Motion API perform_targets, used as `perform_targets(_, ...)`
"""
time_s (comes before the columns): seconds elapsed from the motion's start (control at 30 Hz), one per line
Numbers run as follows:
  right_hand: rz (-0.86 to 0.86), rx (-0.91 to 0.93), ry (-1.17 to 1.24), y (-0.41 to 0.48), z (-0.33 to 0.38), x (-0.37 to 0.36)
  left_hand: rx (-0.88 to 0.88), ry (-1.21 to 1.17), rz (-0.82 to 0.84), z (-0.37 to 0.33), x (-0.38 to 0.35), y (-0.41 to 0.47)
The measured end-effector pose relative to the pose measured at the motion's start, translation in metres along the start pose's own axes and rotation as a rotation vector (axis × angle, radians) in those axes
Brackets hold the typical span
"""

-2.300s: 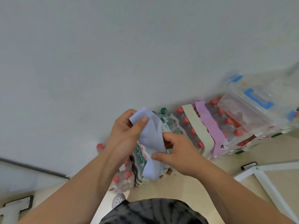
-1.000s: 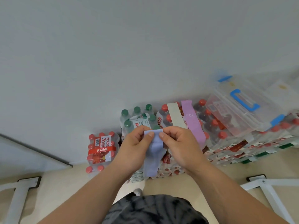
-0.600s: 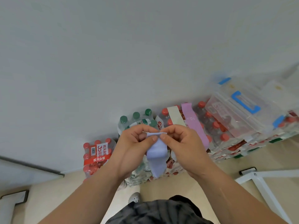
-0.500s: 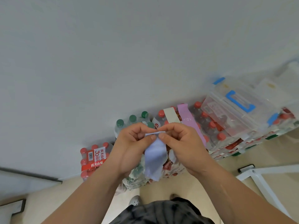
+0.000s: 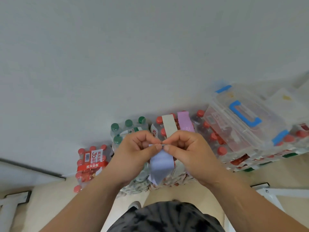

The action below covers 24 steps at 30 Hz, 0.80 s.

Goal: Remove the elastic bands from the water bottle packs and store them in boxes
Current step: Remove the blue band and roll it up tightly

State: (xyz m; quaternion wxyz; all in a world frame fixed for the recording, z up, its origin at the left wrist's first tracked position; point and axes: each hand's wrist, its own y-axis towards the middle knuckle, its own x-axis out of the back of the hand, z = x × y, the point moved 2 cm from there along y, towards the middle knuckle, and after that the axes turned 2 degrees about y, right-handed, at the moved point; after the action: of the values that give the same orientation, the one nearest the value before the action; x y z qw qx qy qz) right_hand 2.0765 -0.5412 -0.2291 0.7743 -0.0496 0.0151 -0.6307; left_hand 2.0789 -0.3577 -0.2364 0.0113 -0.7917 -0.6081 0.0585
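A pale blue elastic band hangs folded between my hands in front of the bottle packs. My left hand and my right hand both pinch its top edge with thumb and forefinger, fingertips almost touching. Behind them, a beige band and a pink band wrap a red-capped bottle pack. A clear storage box with blue handle and clips sits, lid on, on top of the packs at the right.
A green-capped pack stands left of the banded one, and a smaller red-capped pack sits on the floor further left. All packs line a plain wall. White frame legs lie on the floor at the right and at the left edge.
The blue band came off the pack and I have folded it shorter. My hands have drawn together at its top edge. The view has shifted slightly.
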Motion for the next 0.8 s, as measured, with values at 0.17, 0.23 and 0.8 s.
perform_targets(0.17, 0.079, -0.081, -0.079, 0.010, -0.020, 0.009, 0.017, 0.218, -0.077, 0.011, -0.009, 0.001)
perform_targets(0.23, 0.105, -0.086, -0.081, 0.017, -0.022, 0.012, 0.028, 0.200, -0.089, 0.012, -0.011, 0.002)
perform_targets(0.8, 0.102, -0.006, -0.196, 0.017, -0.015, 0.017, 0.052, 0.090, -0.087, 0.000, -0.014, 0.000)
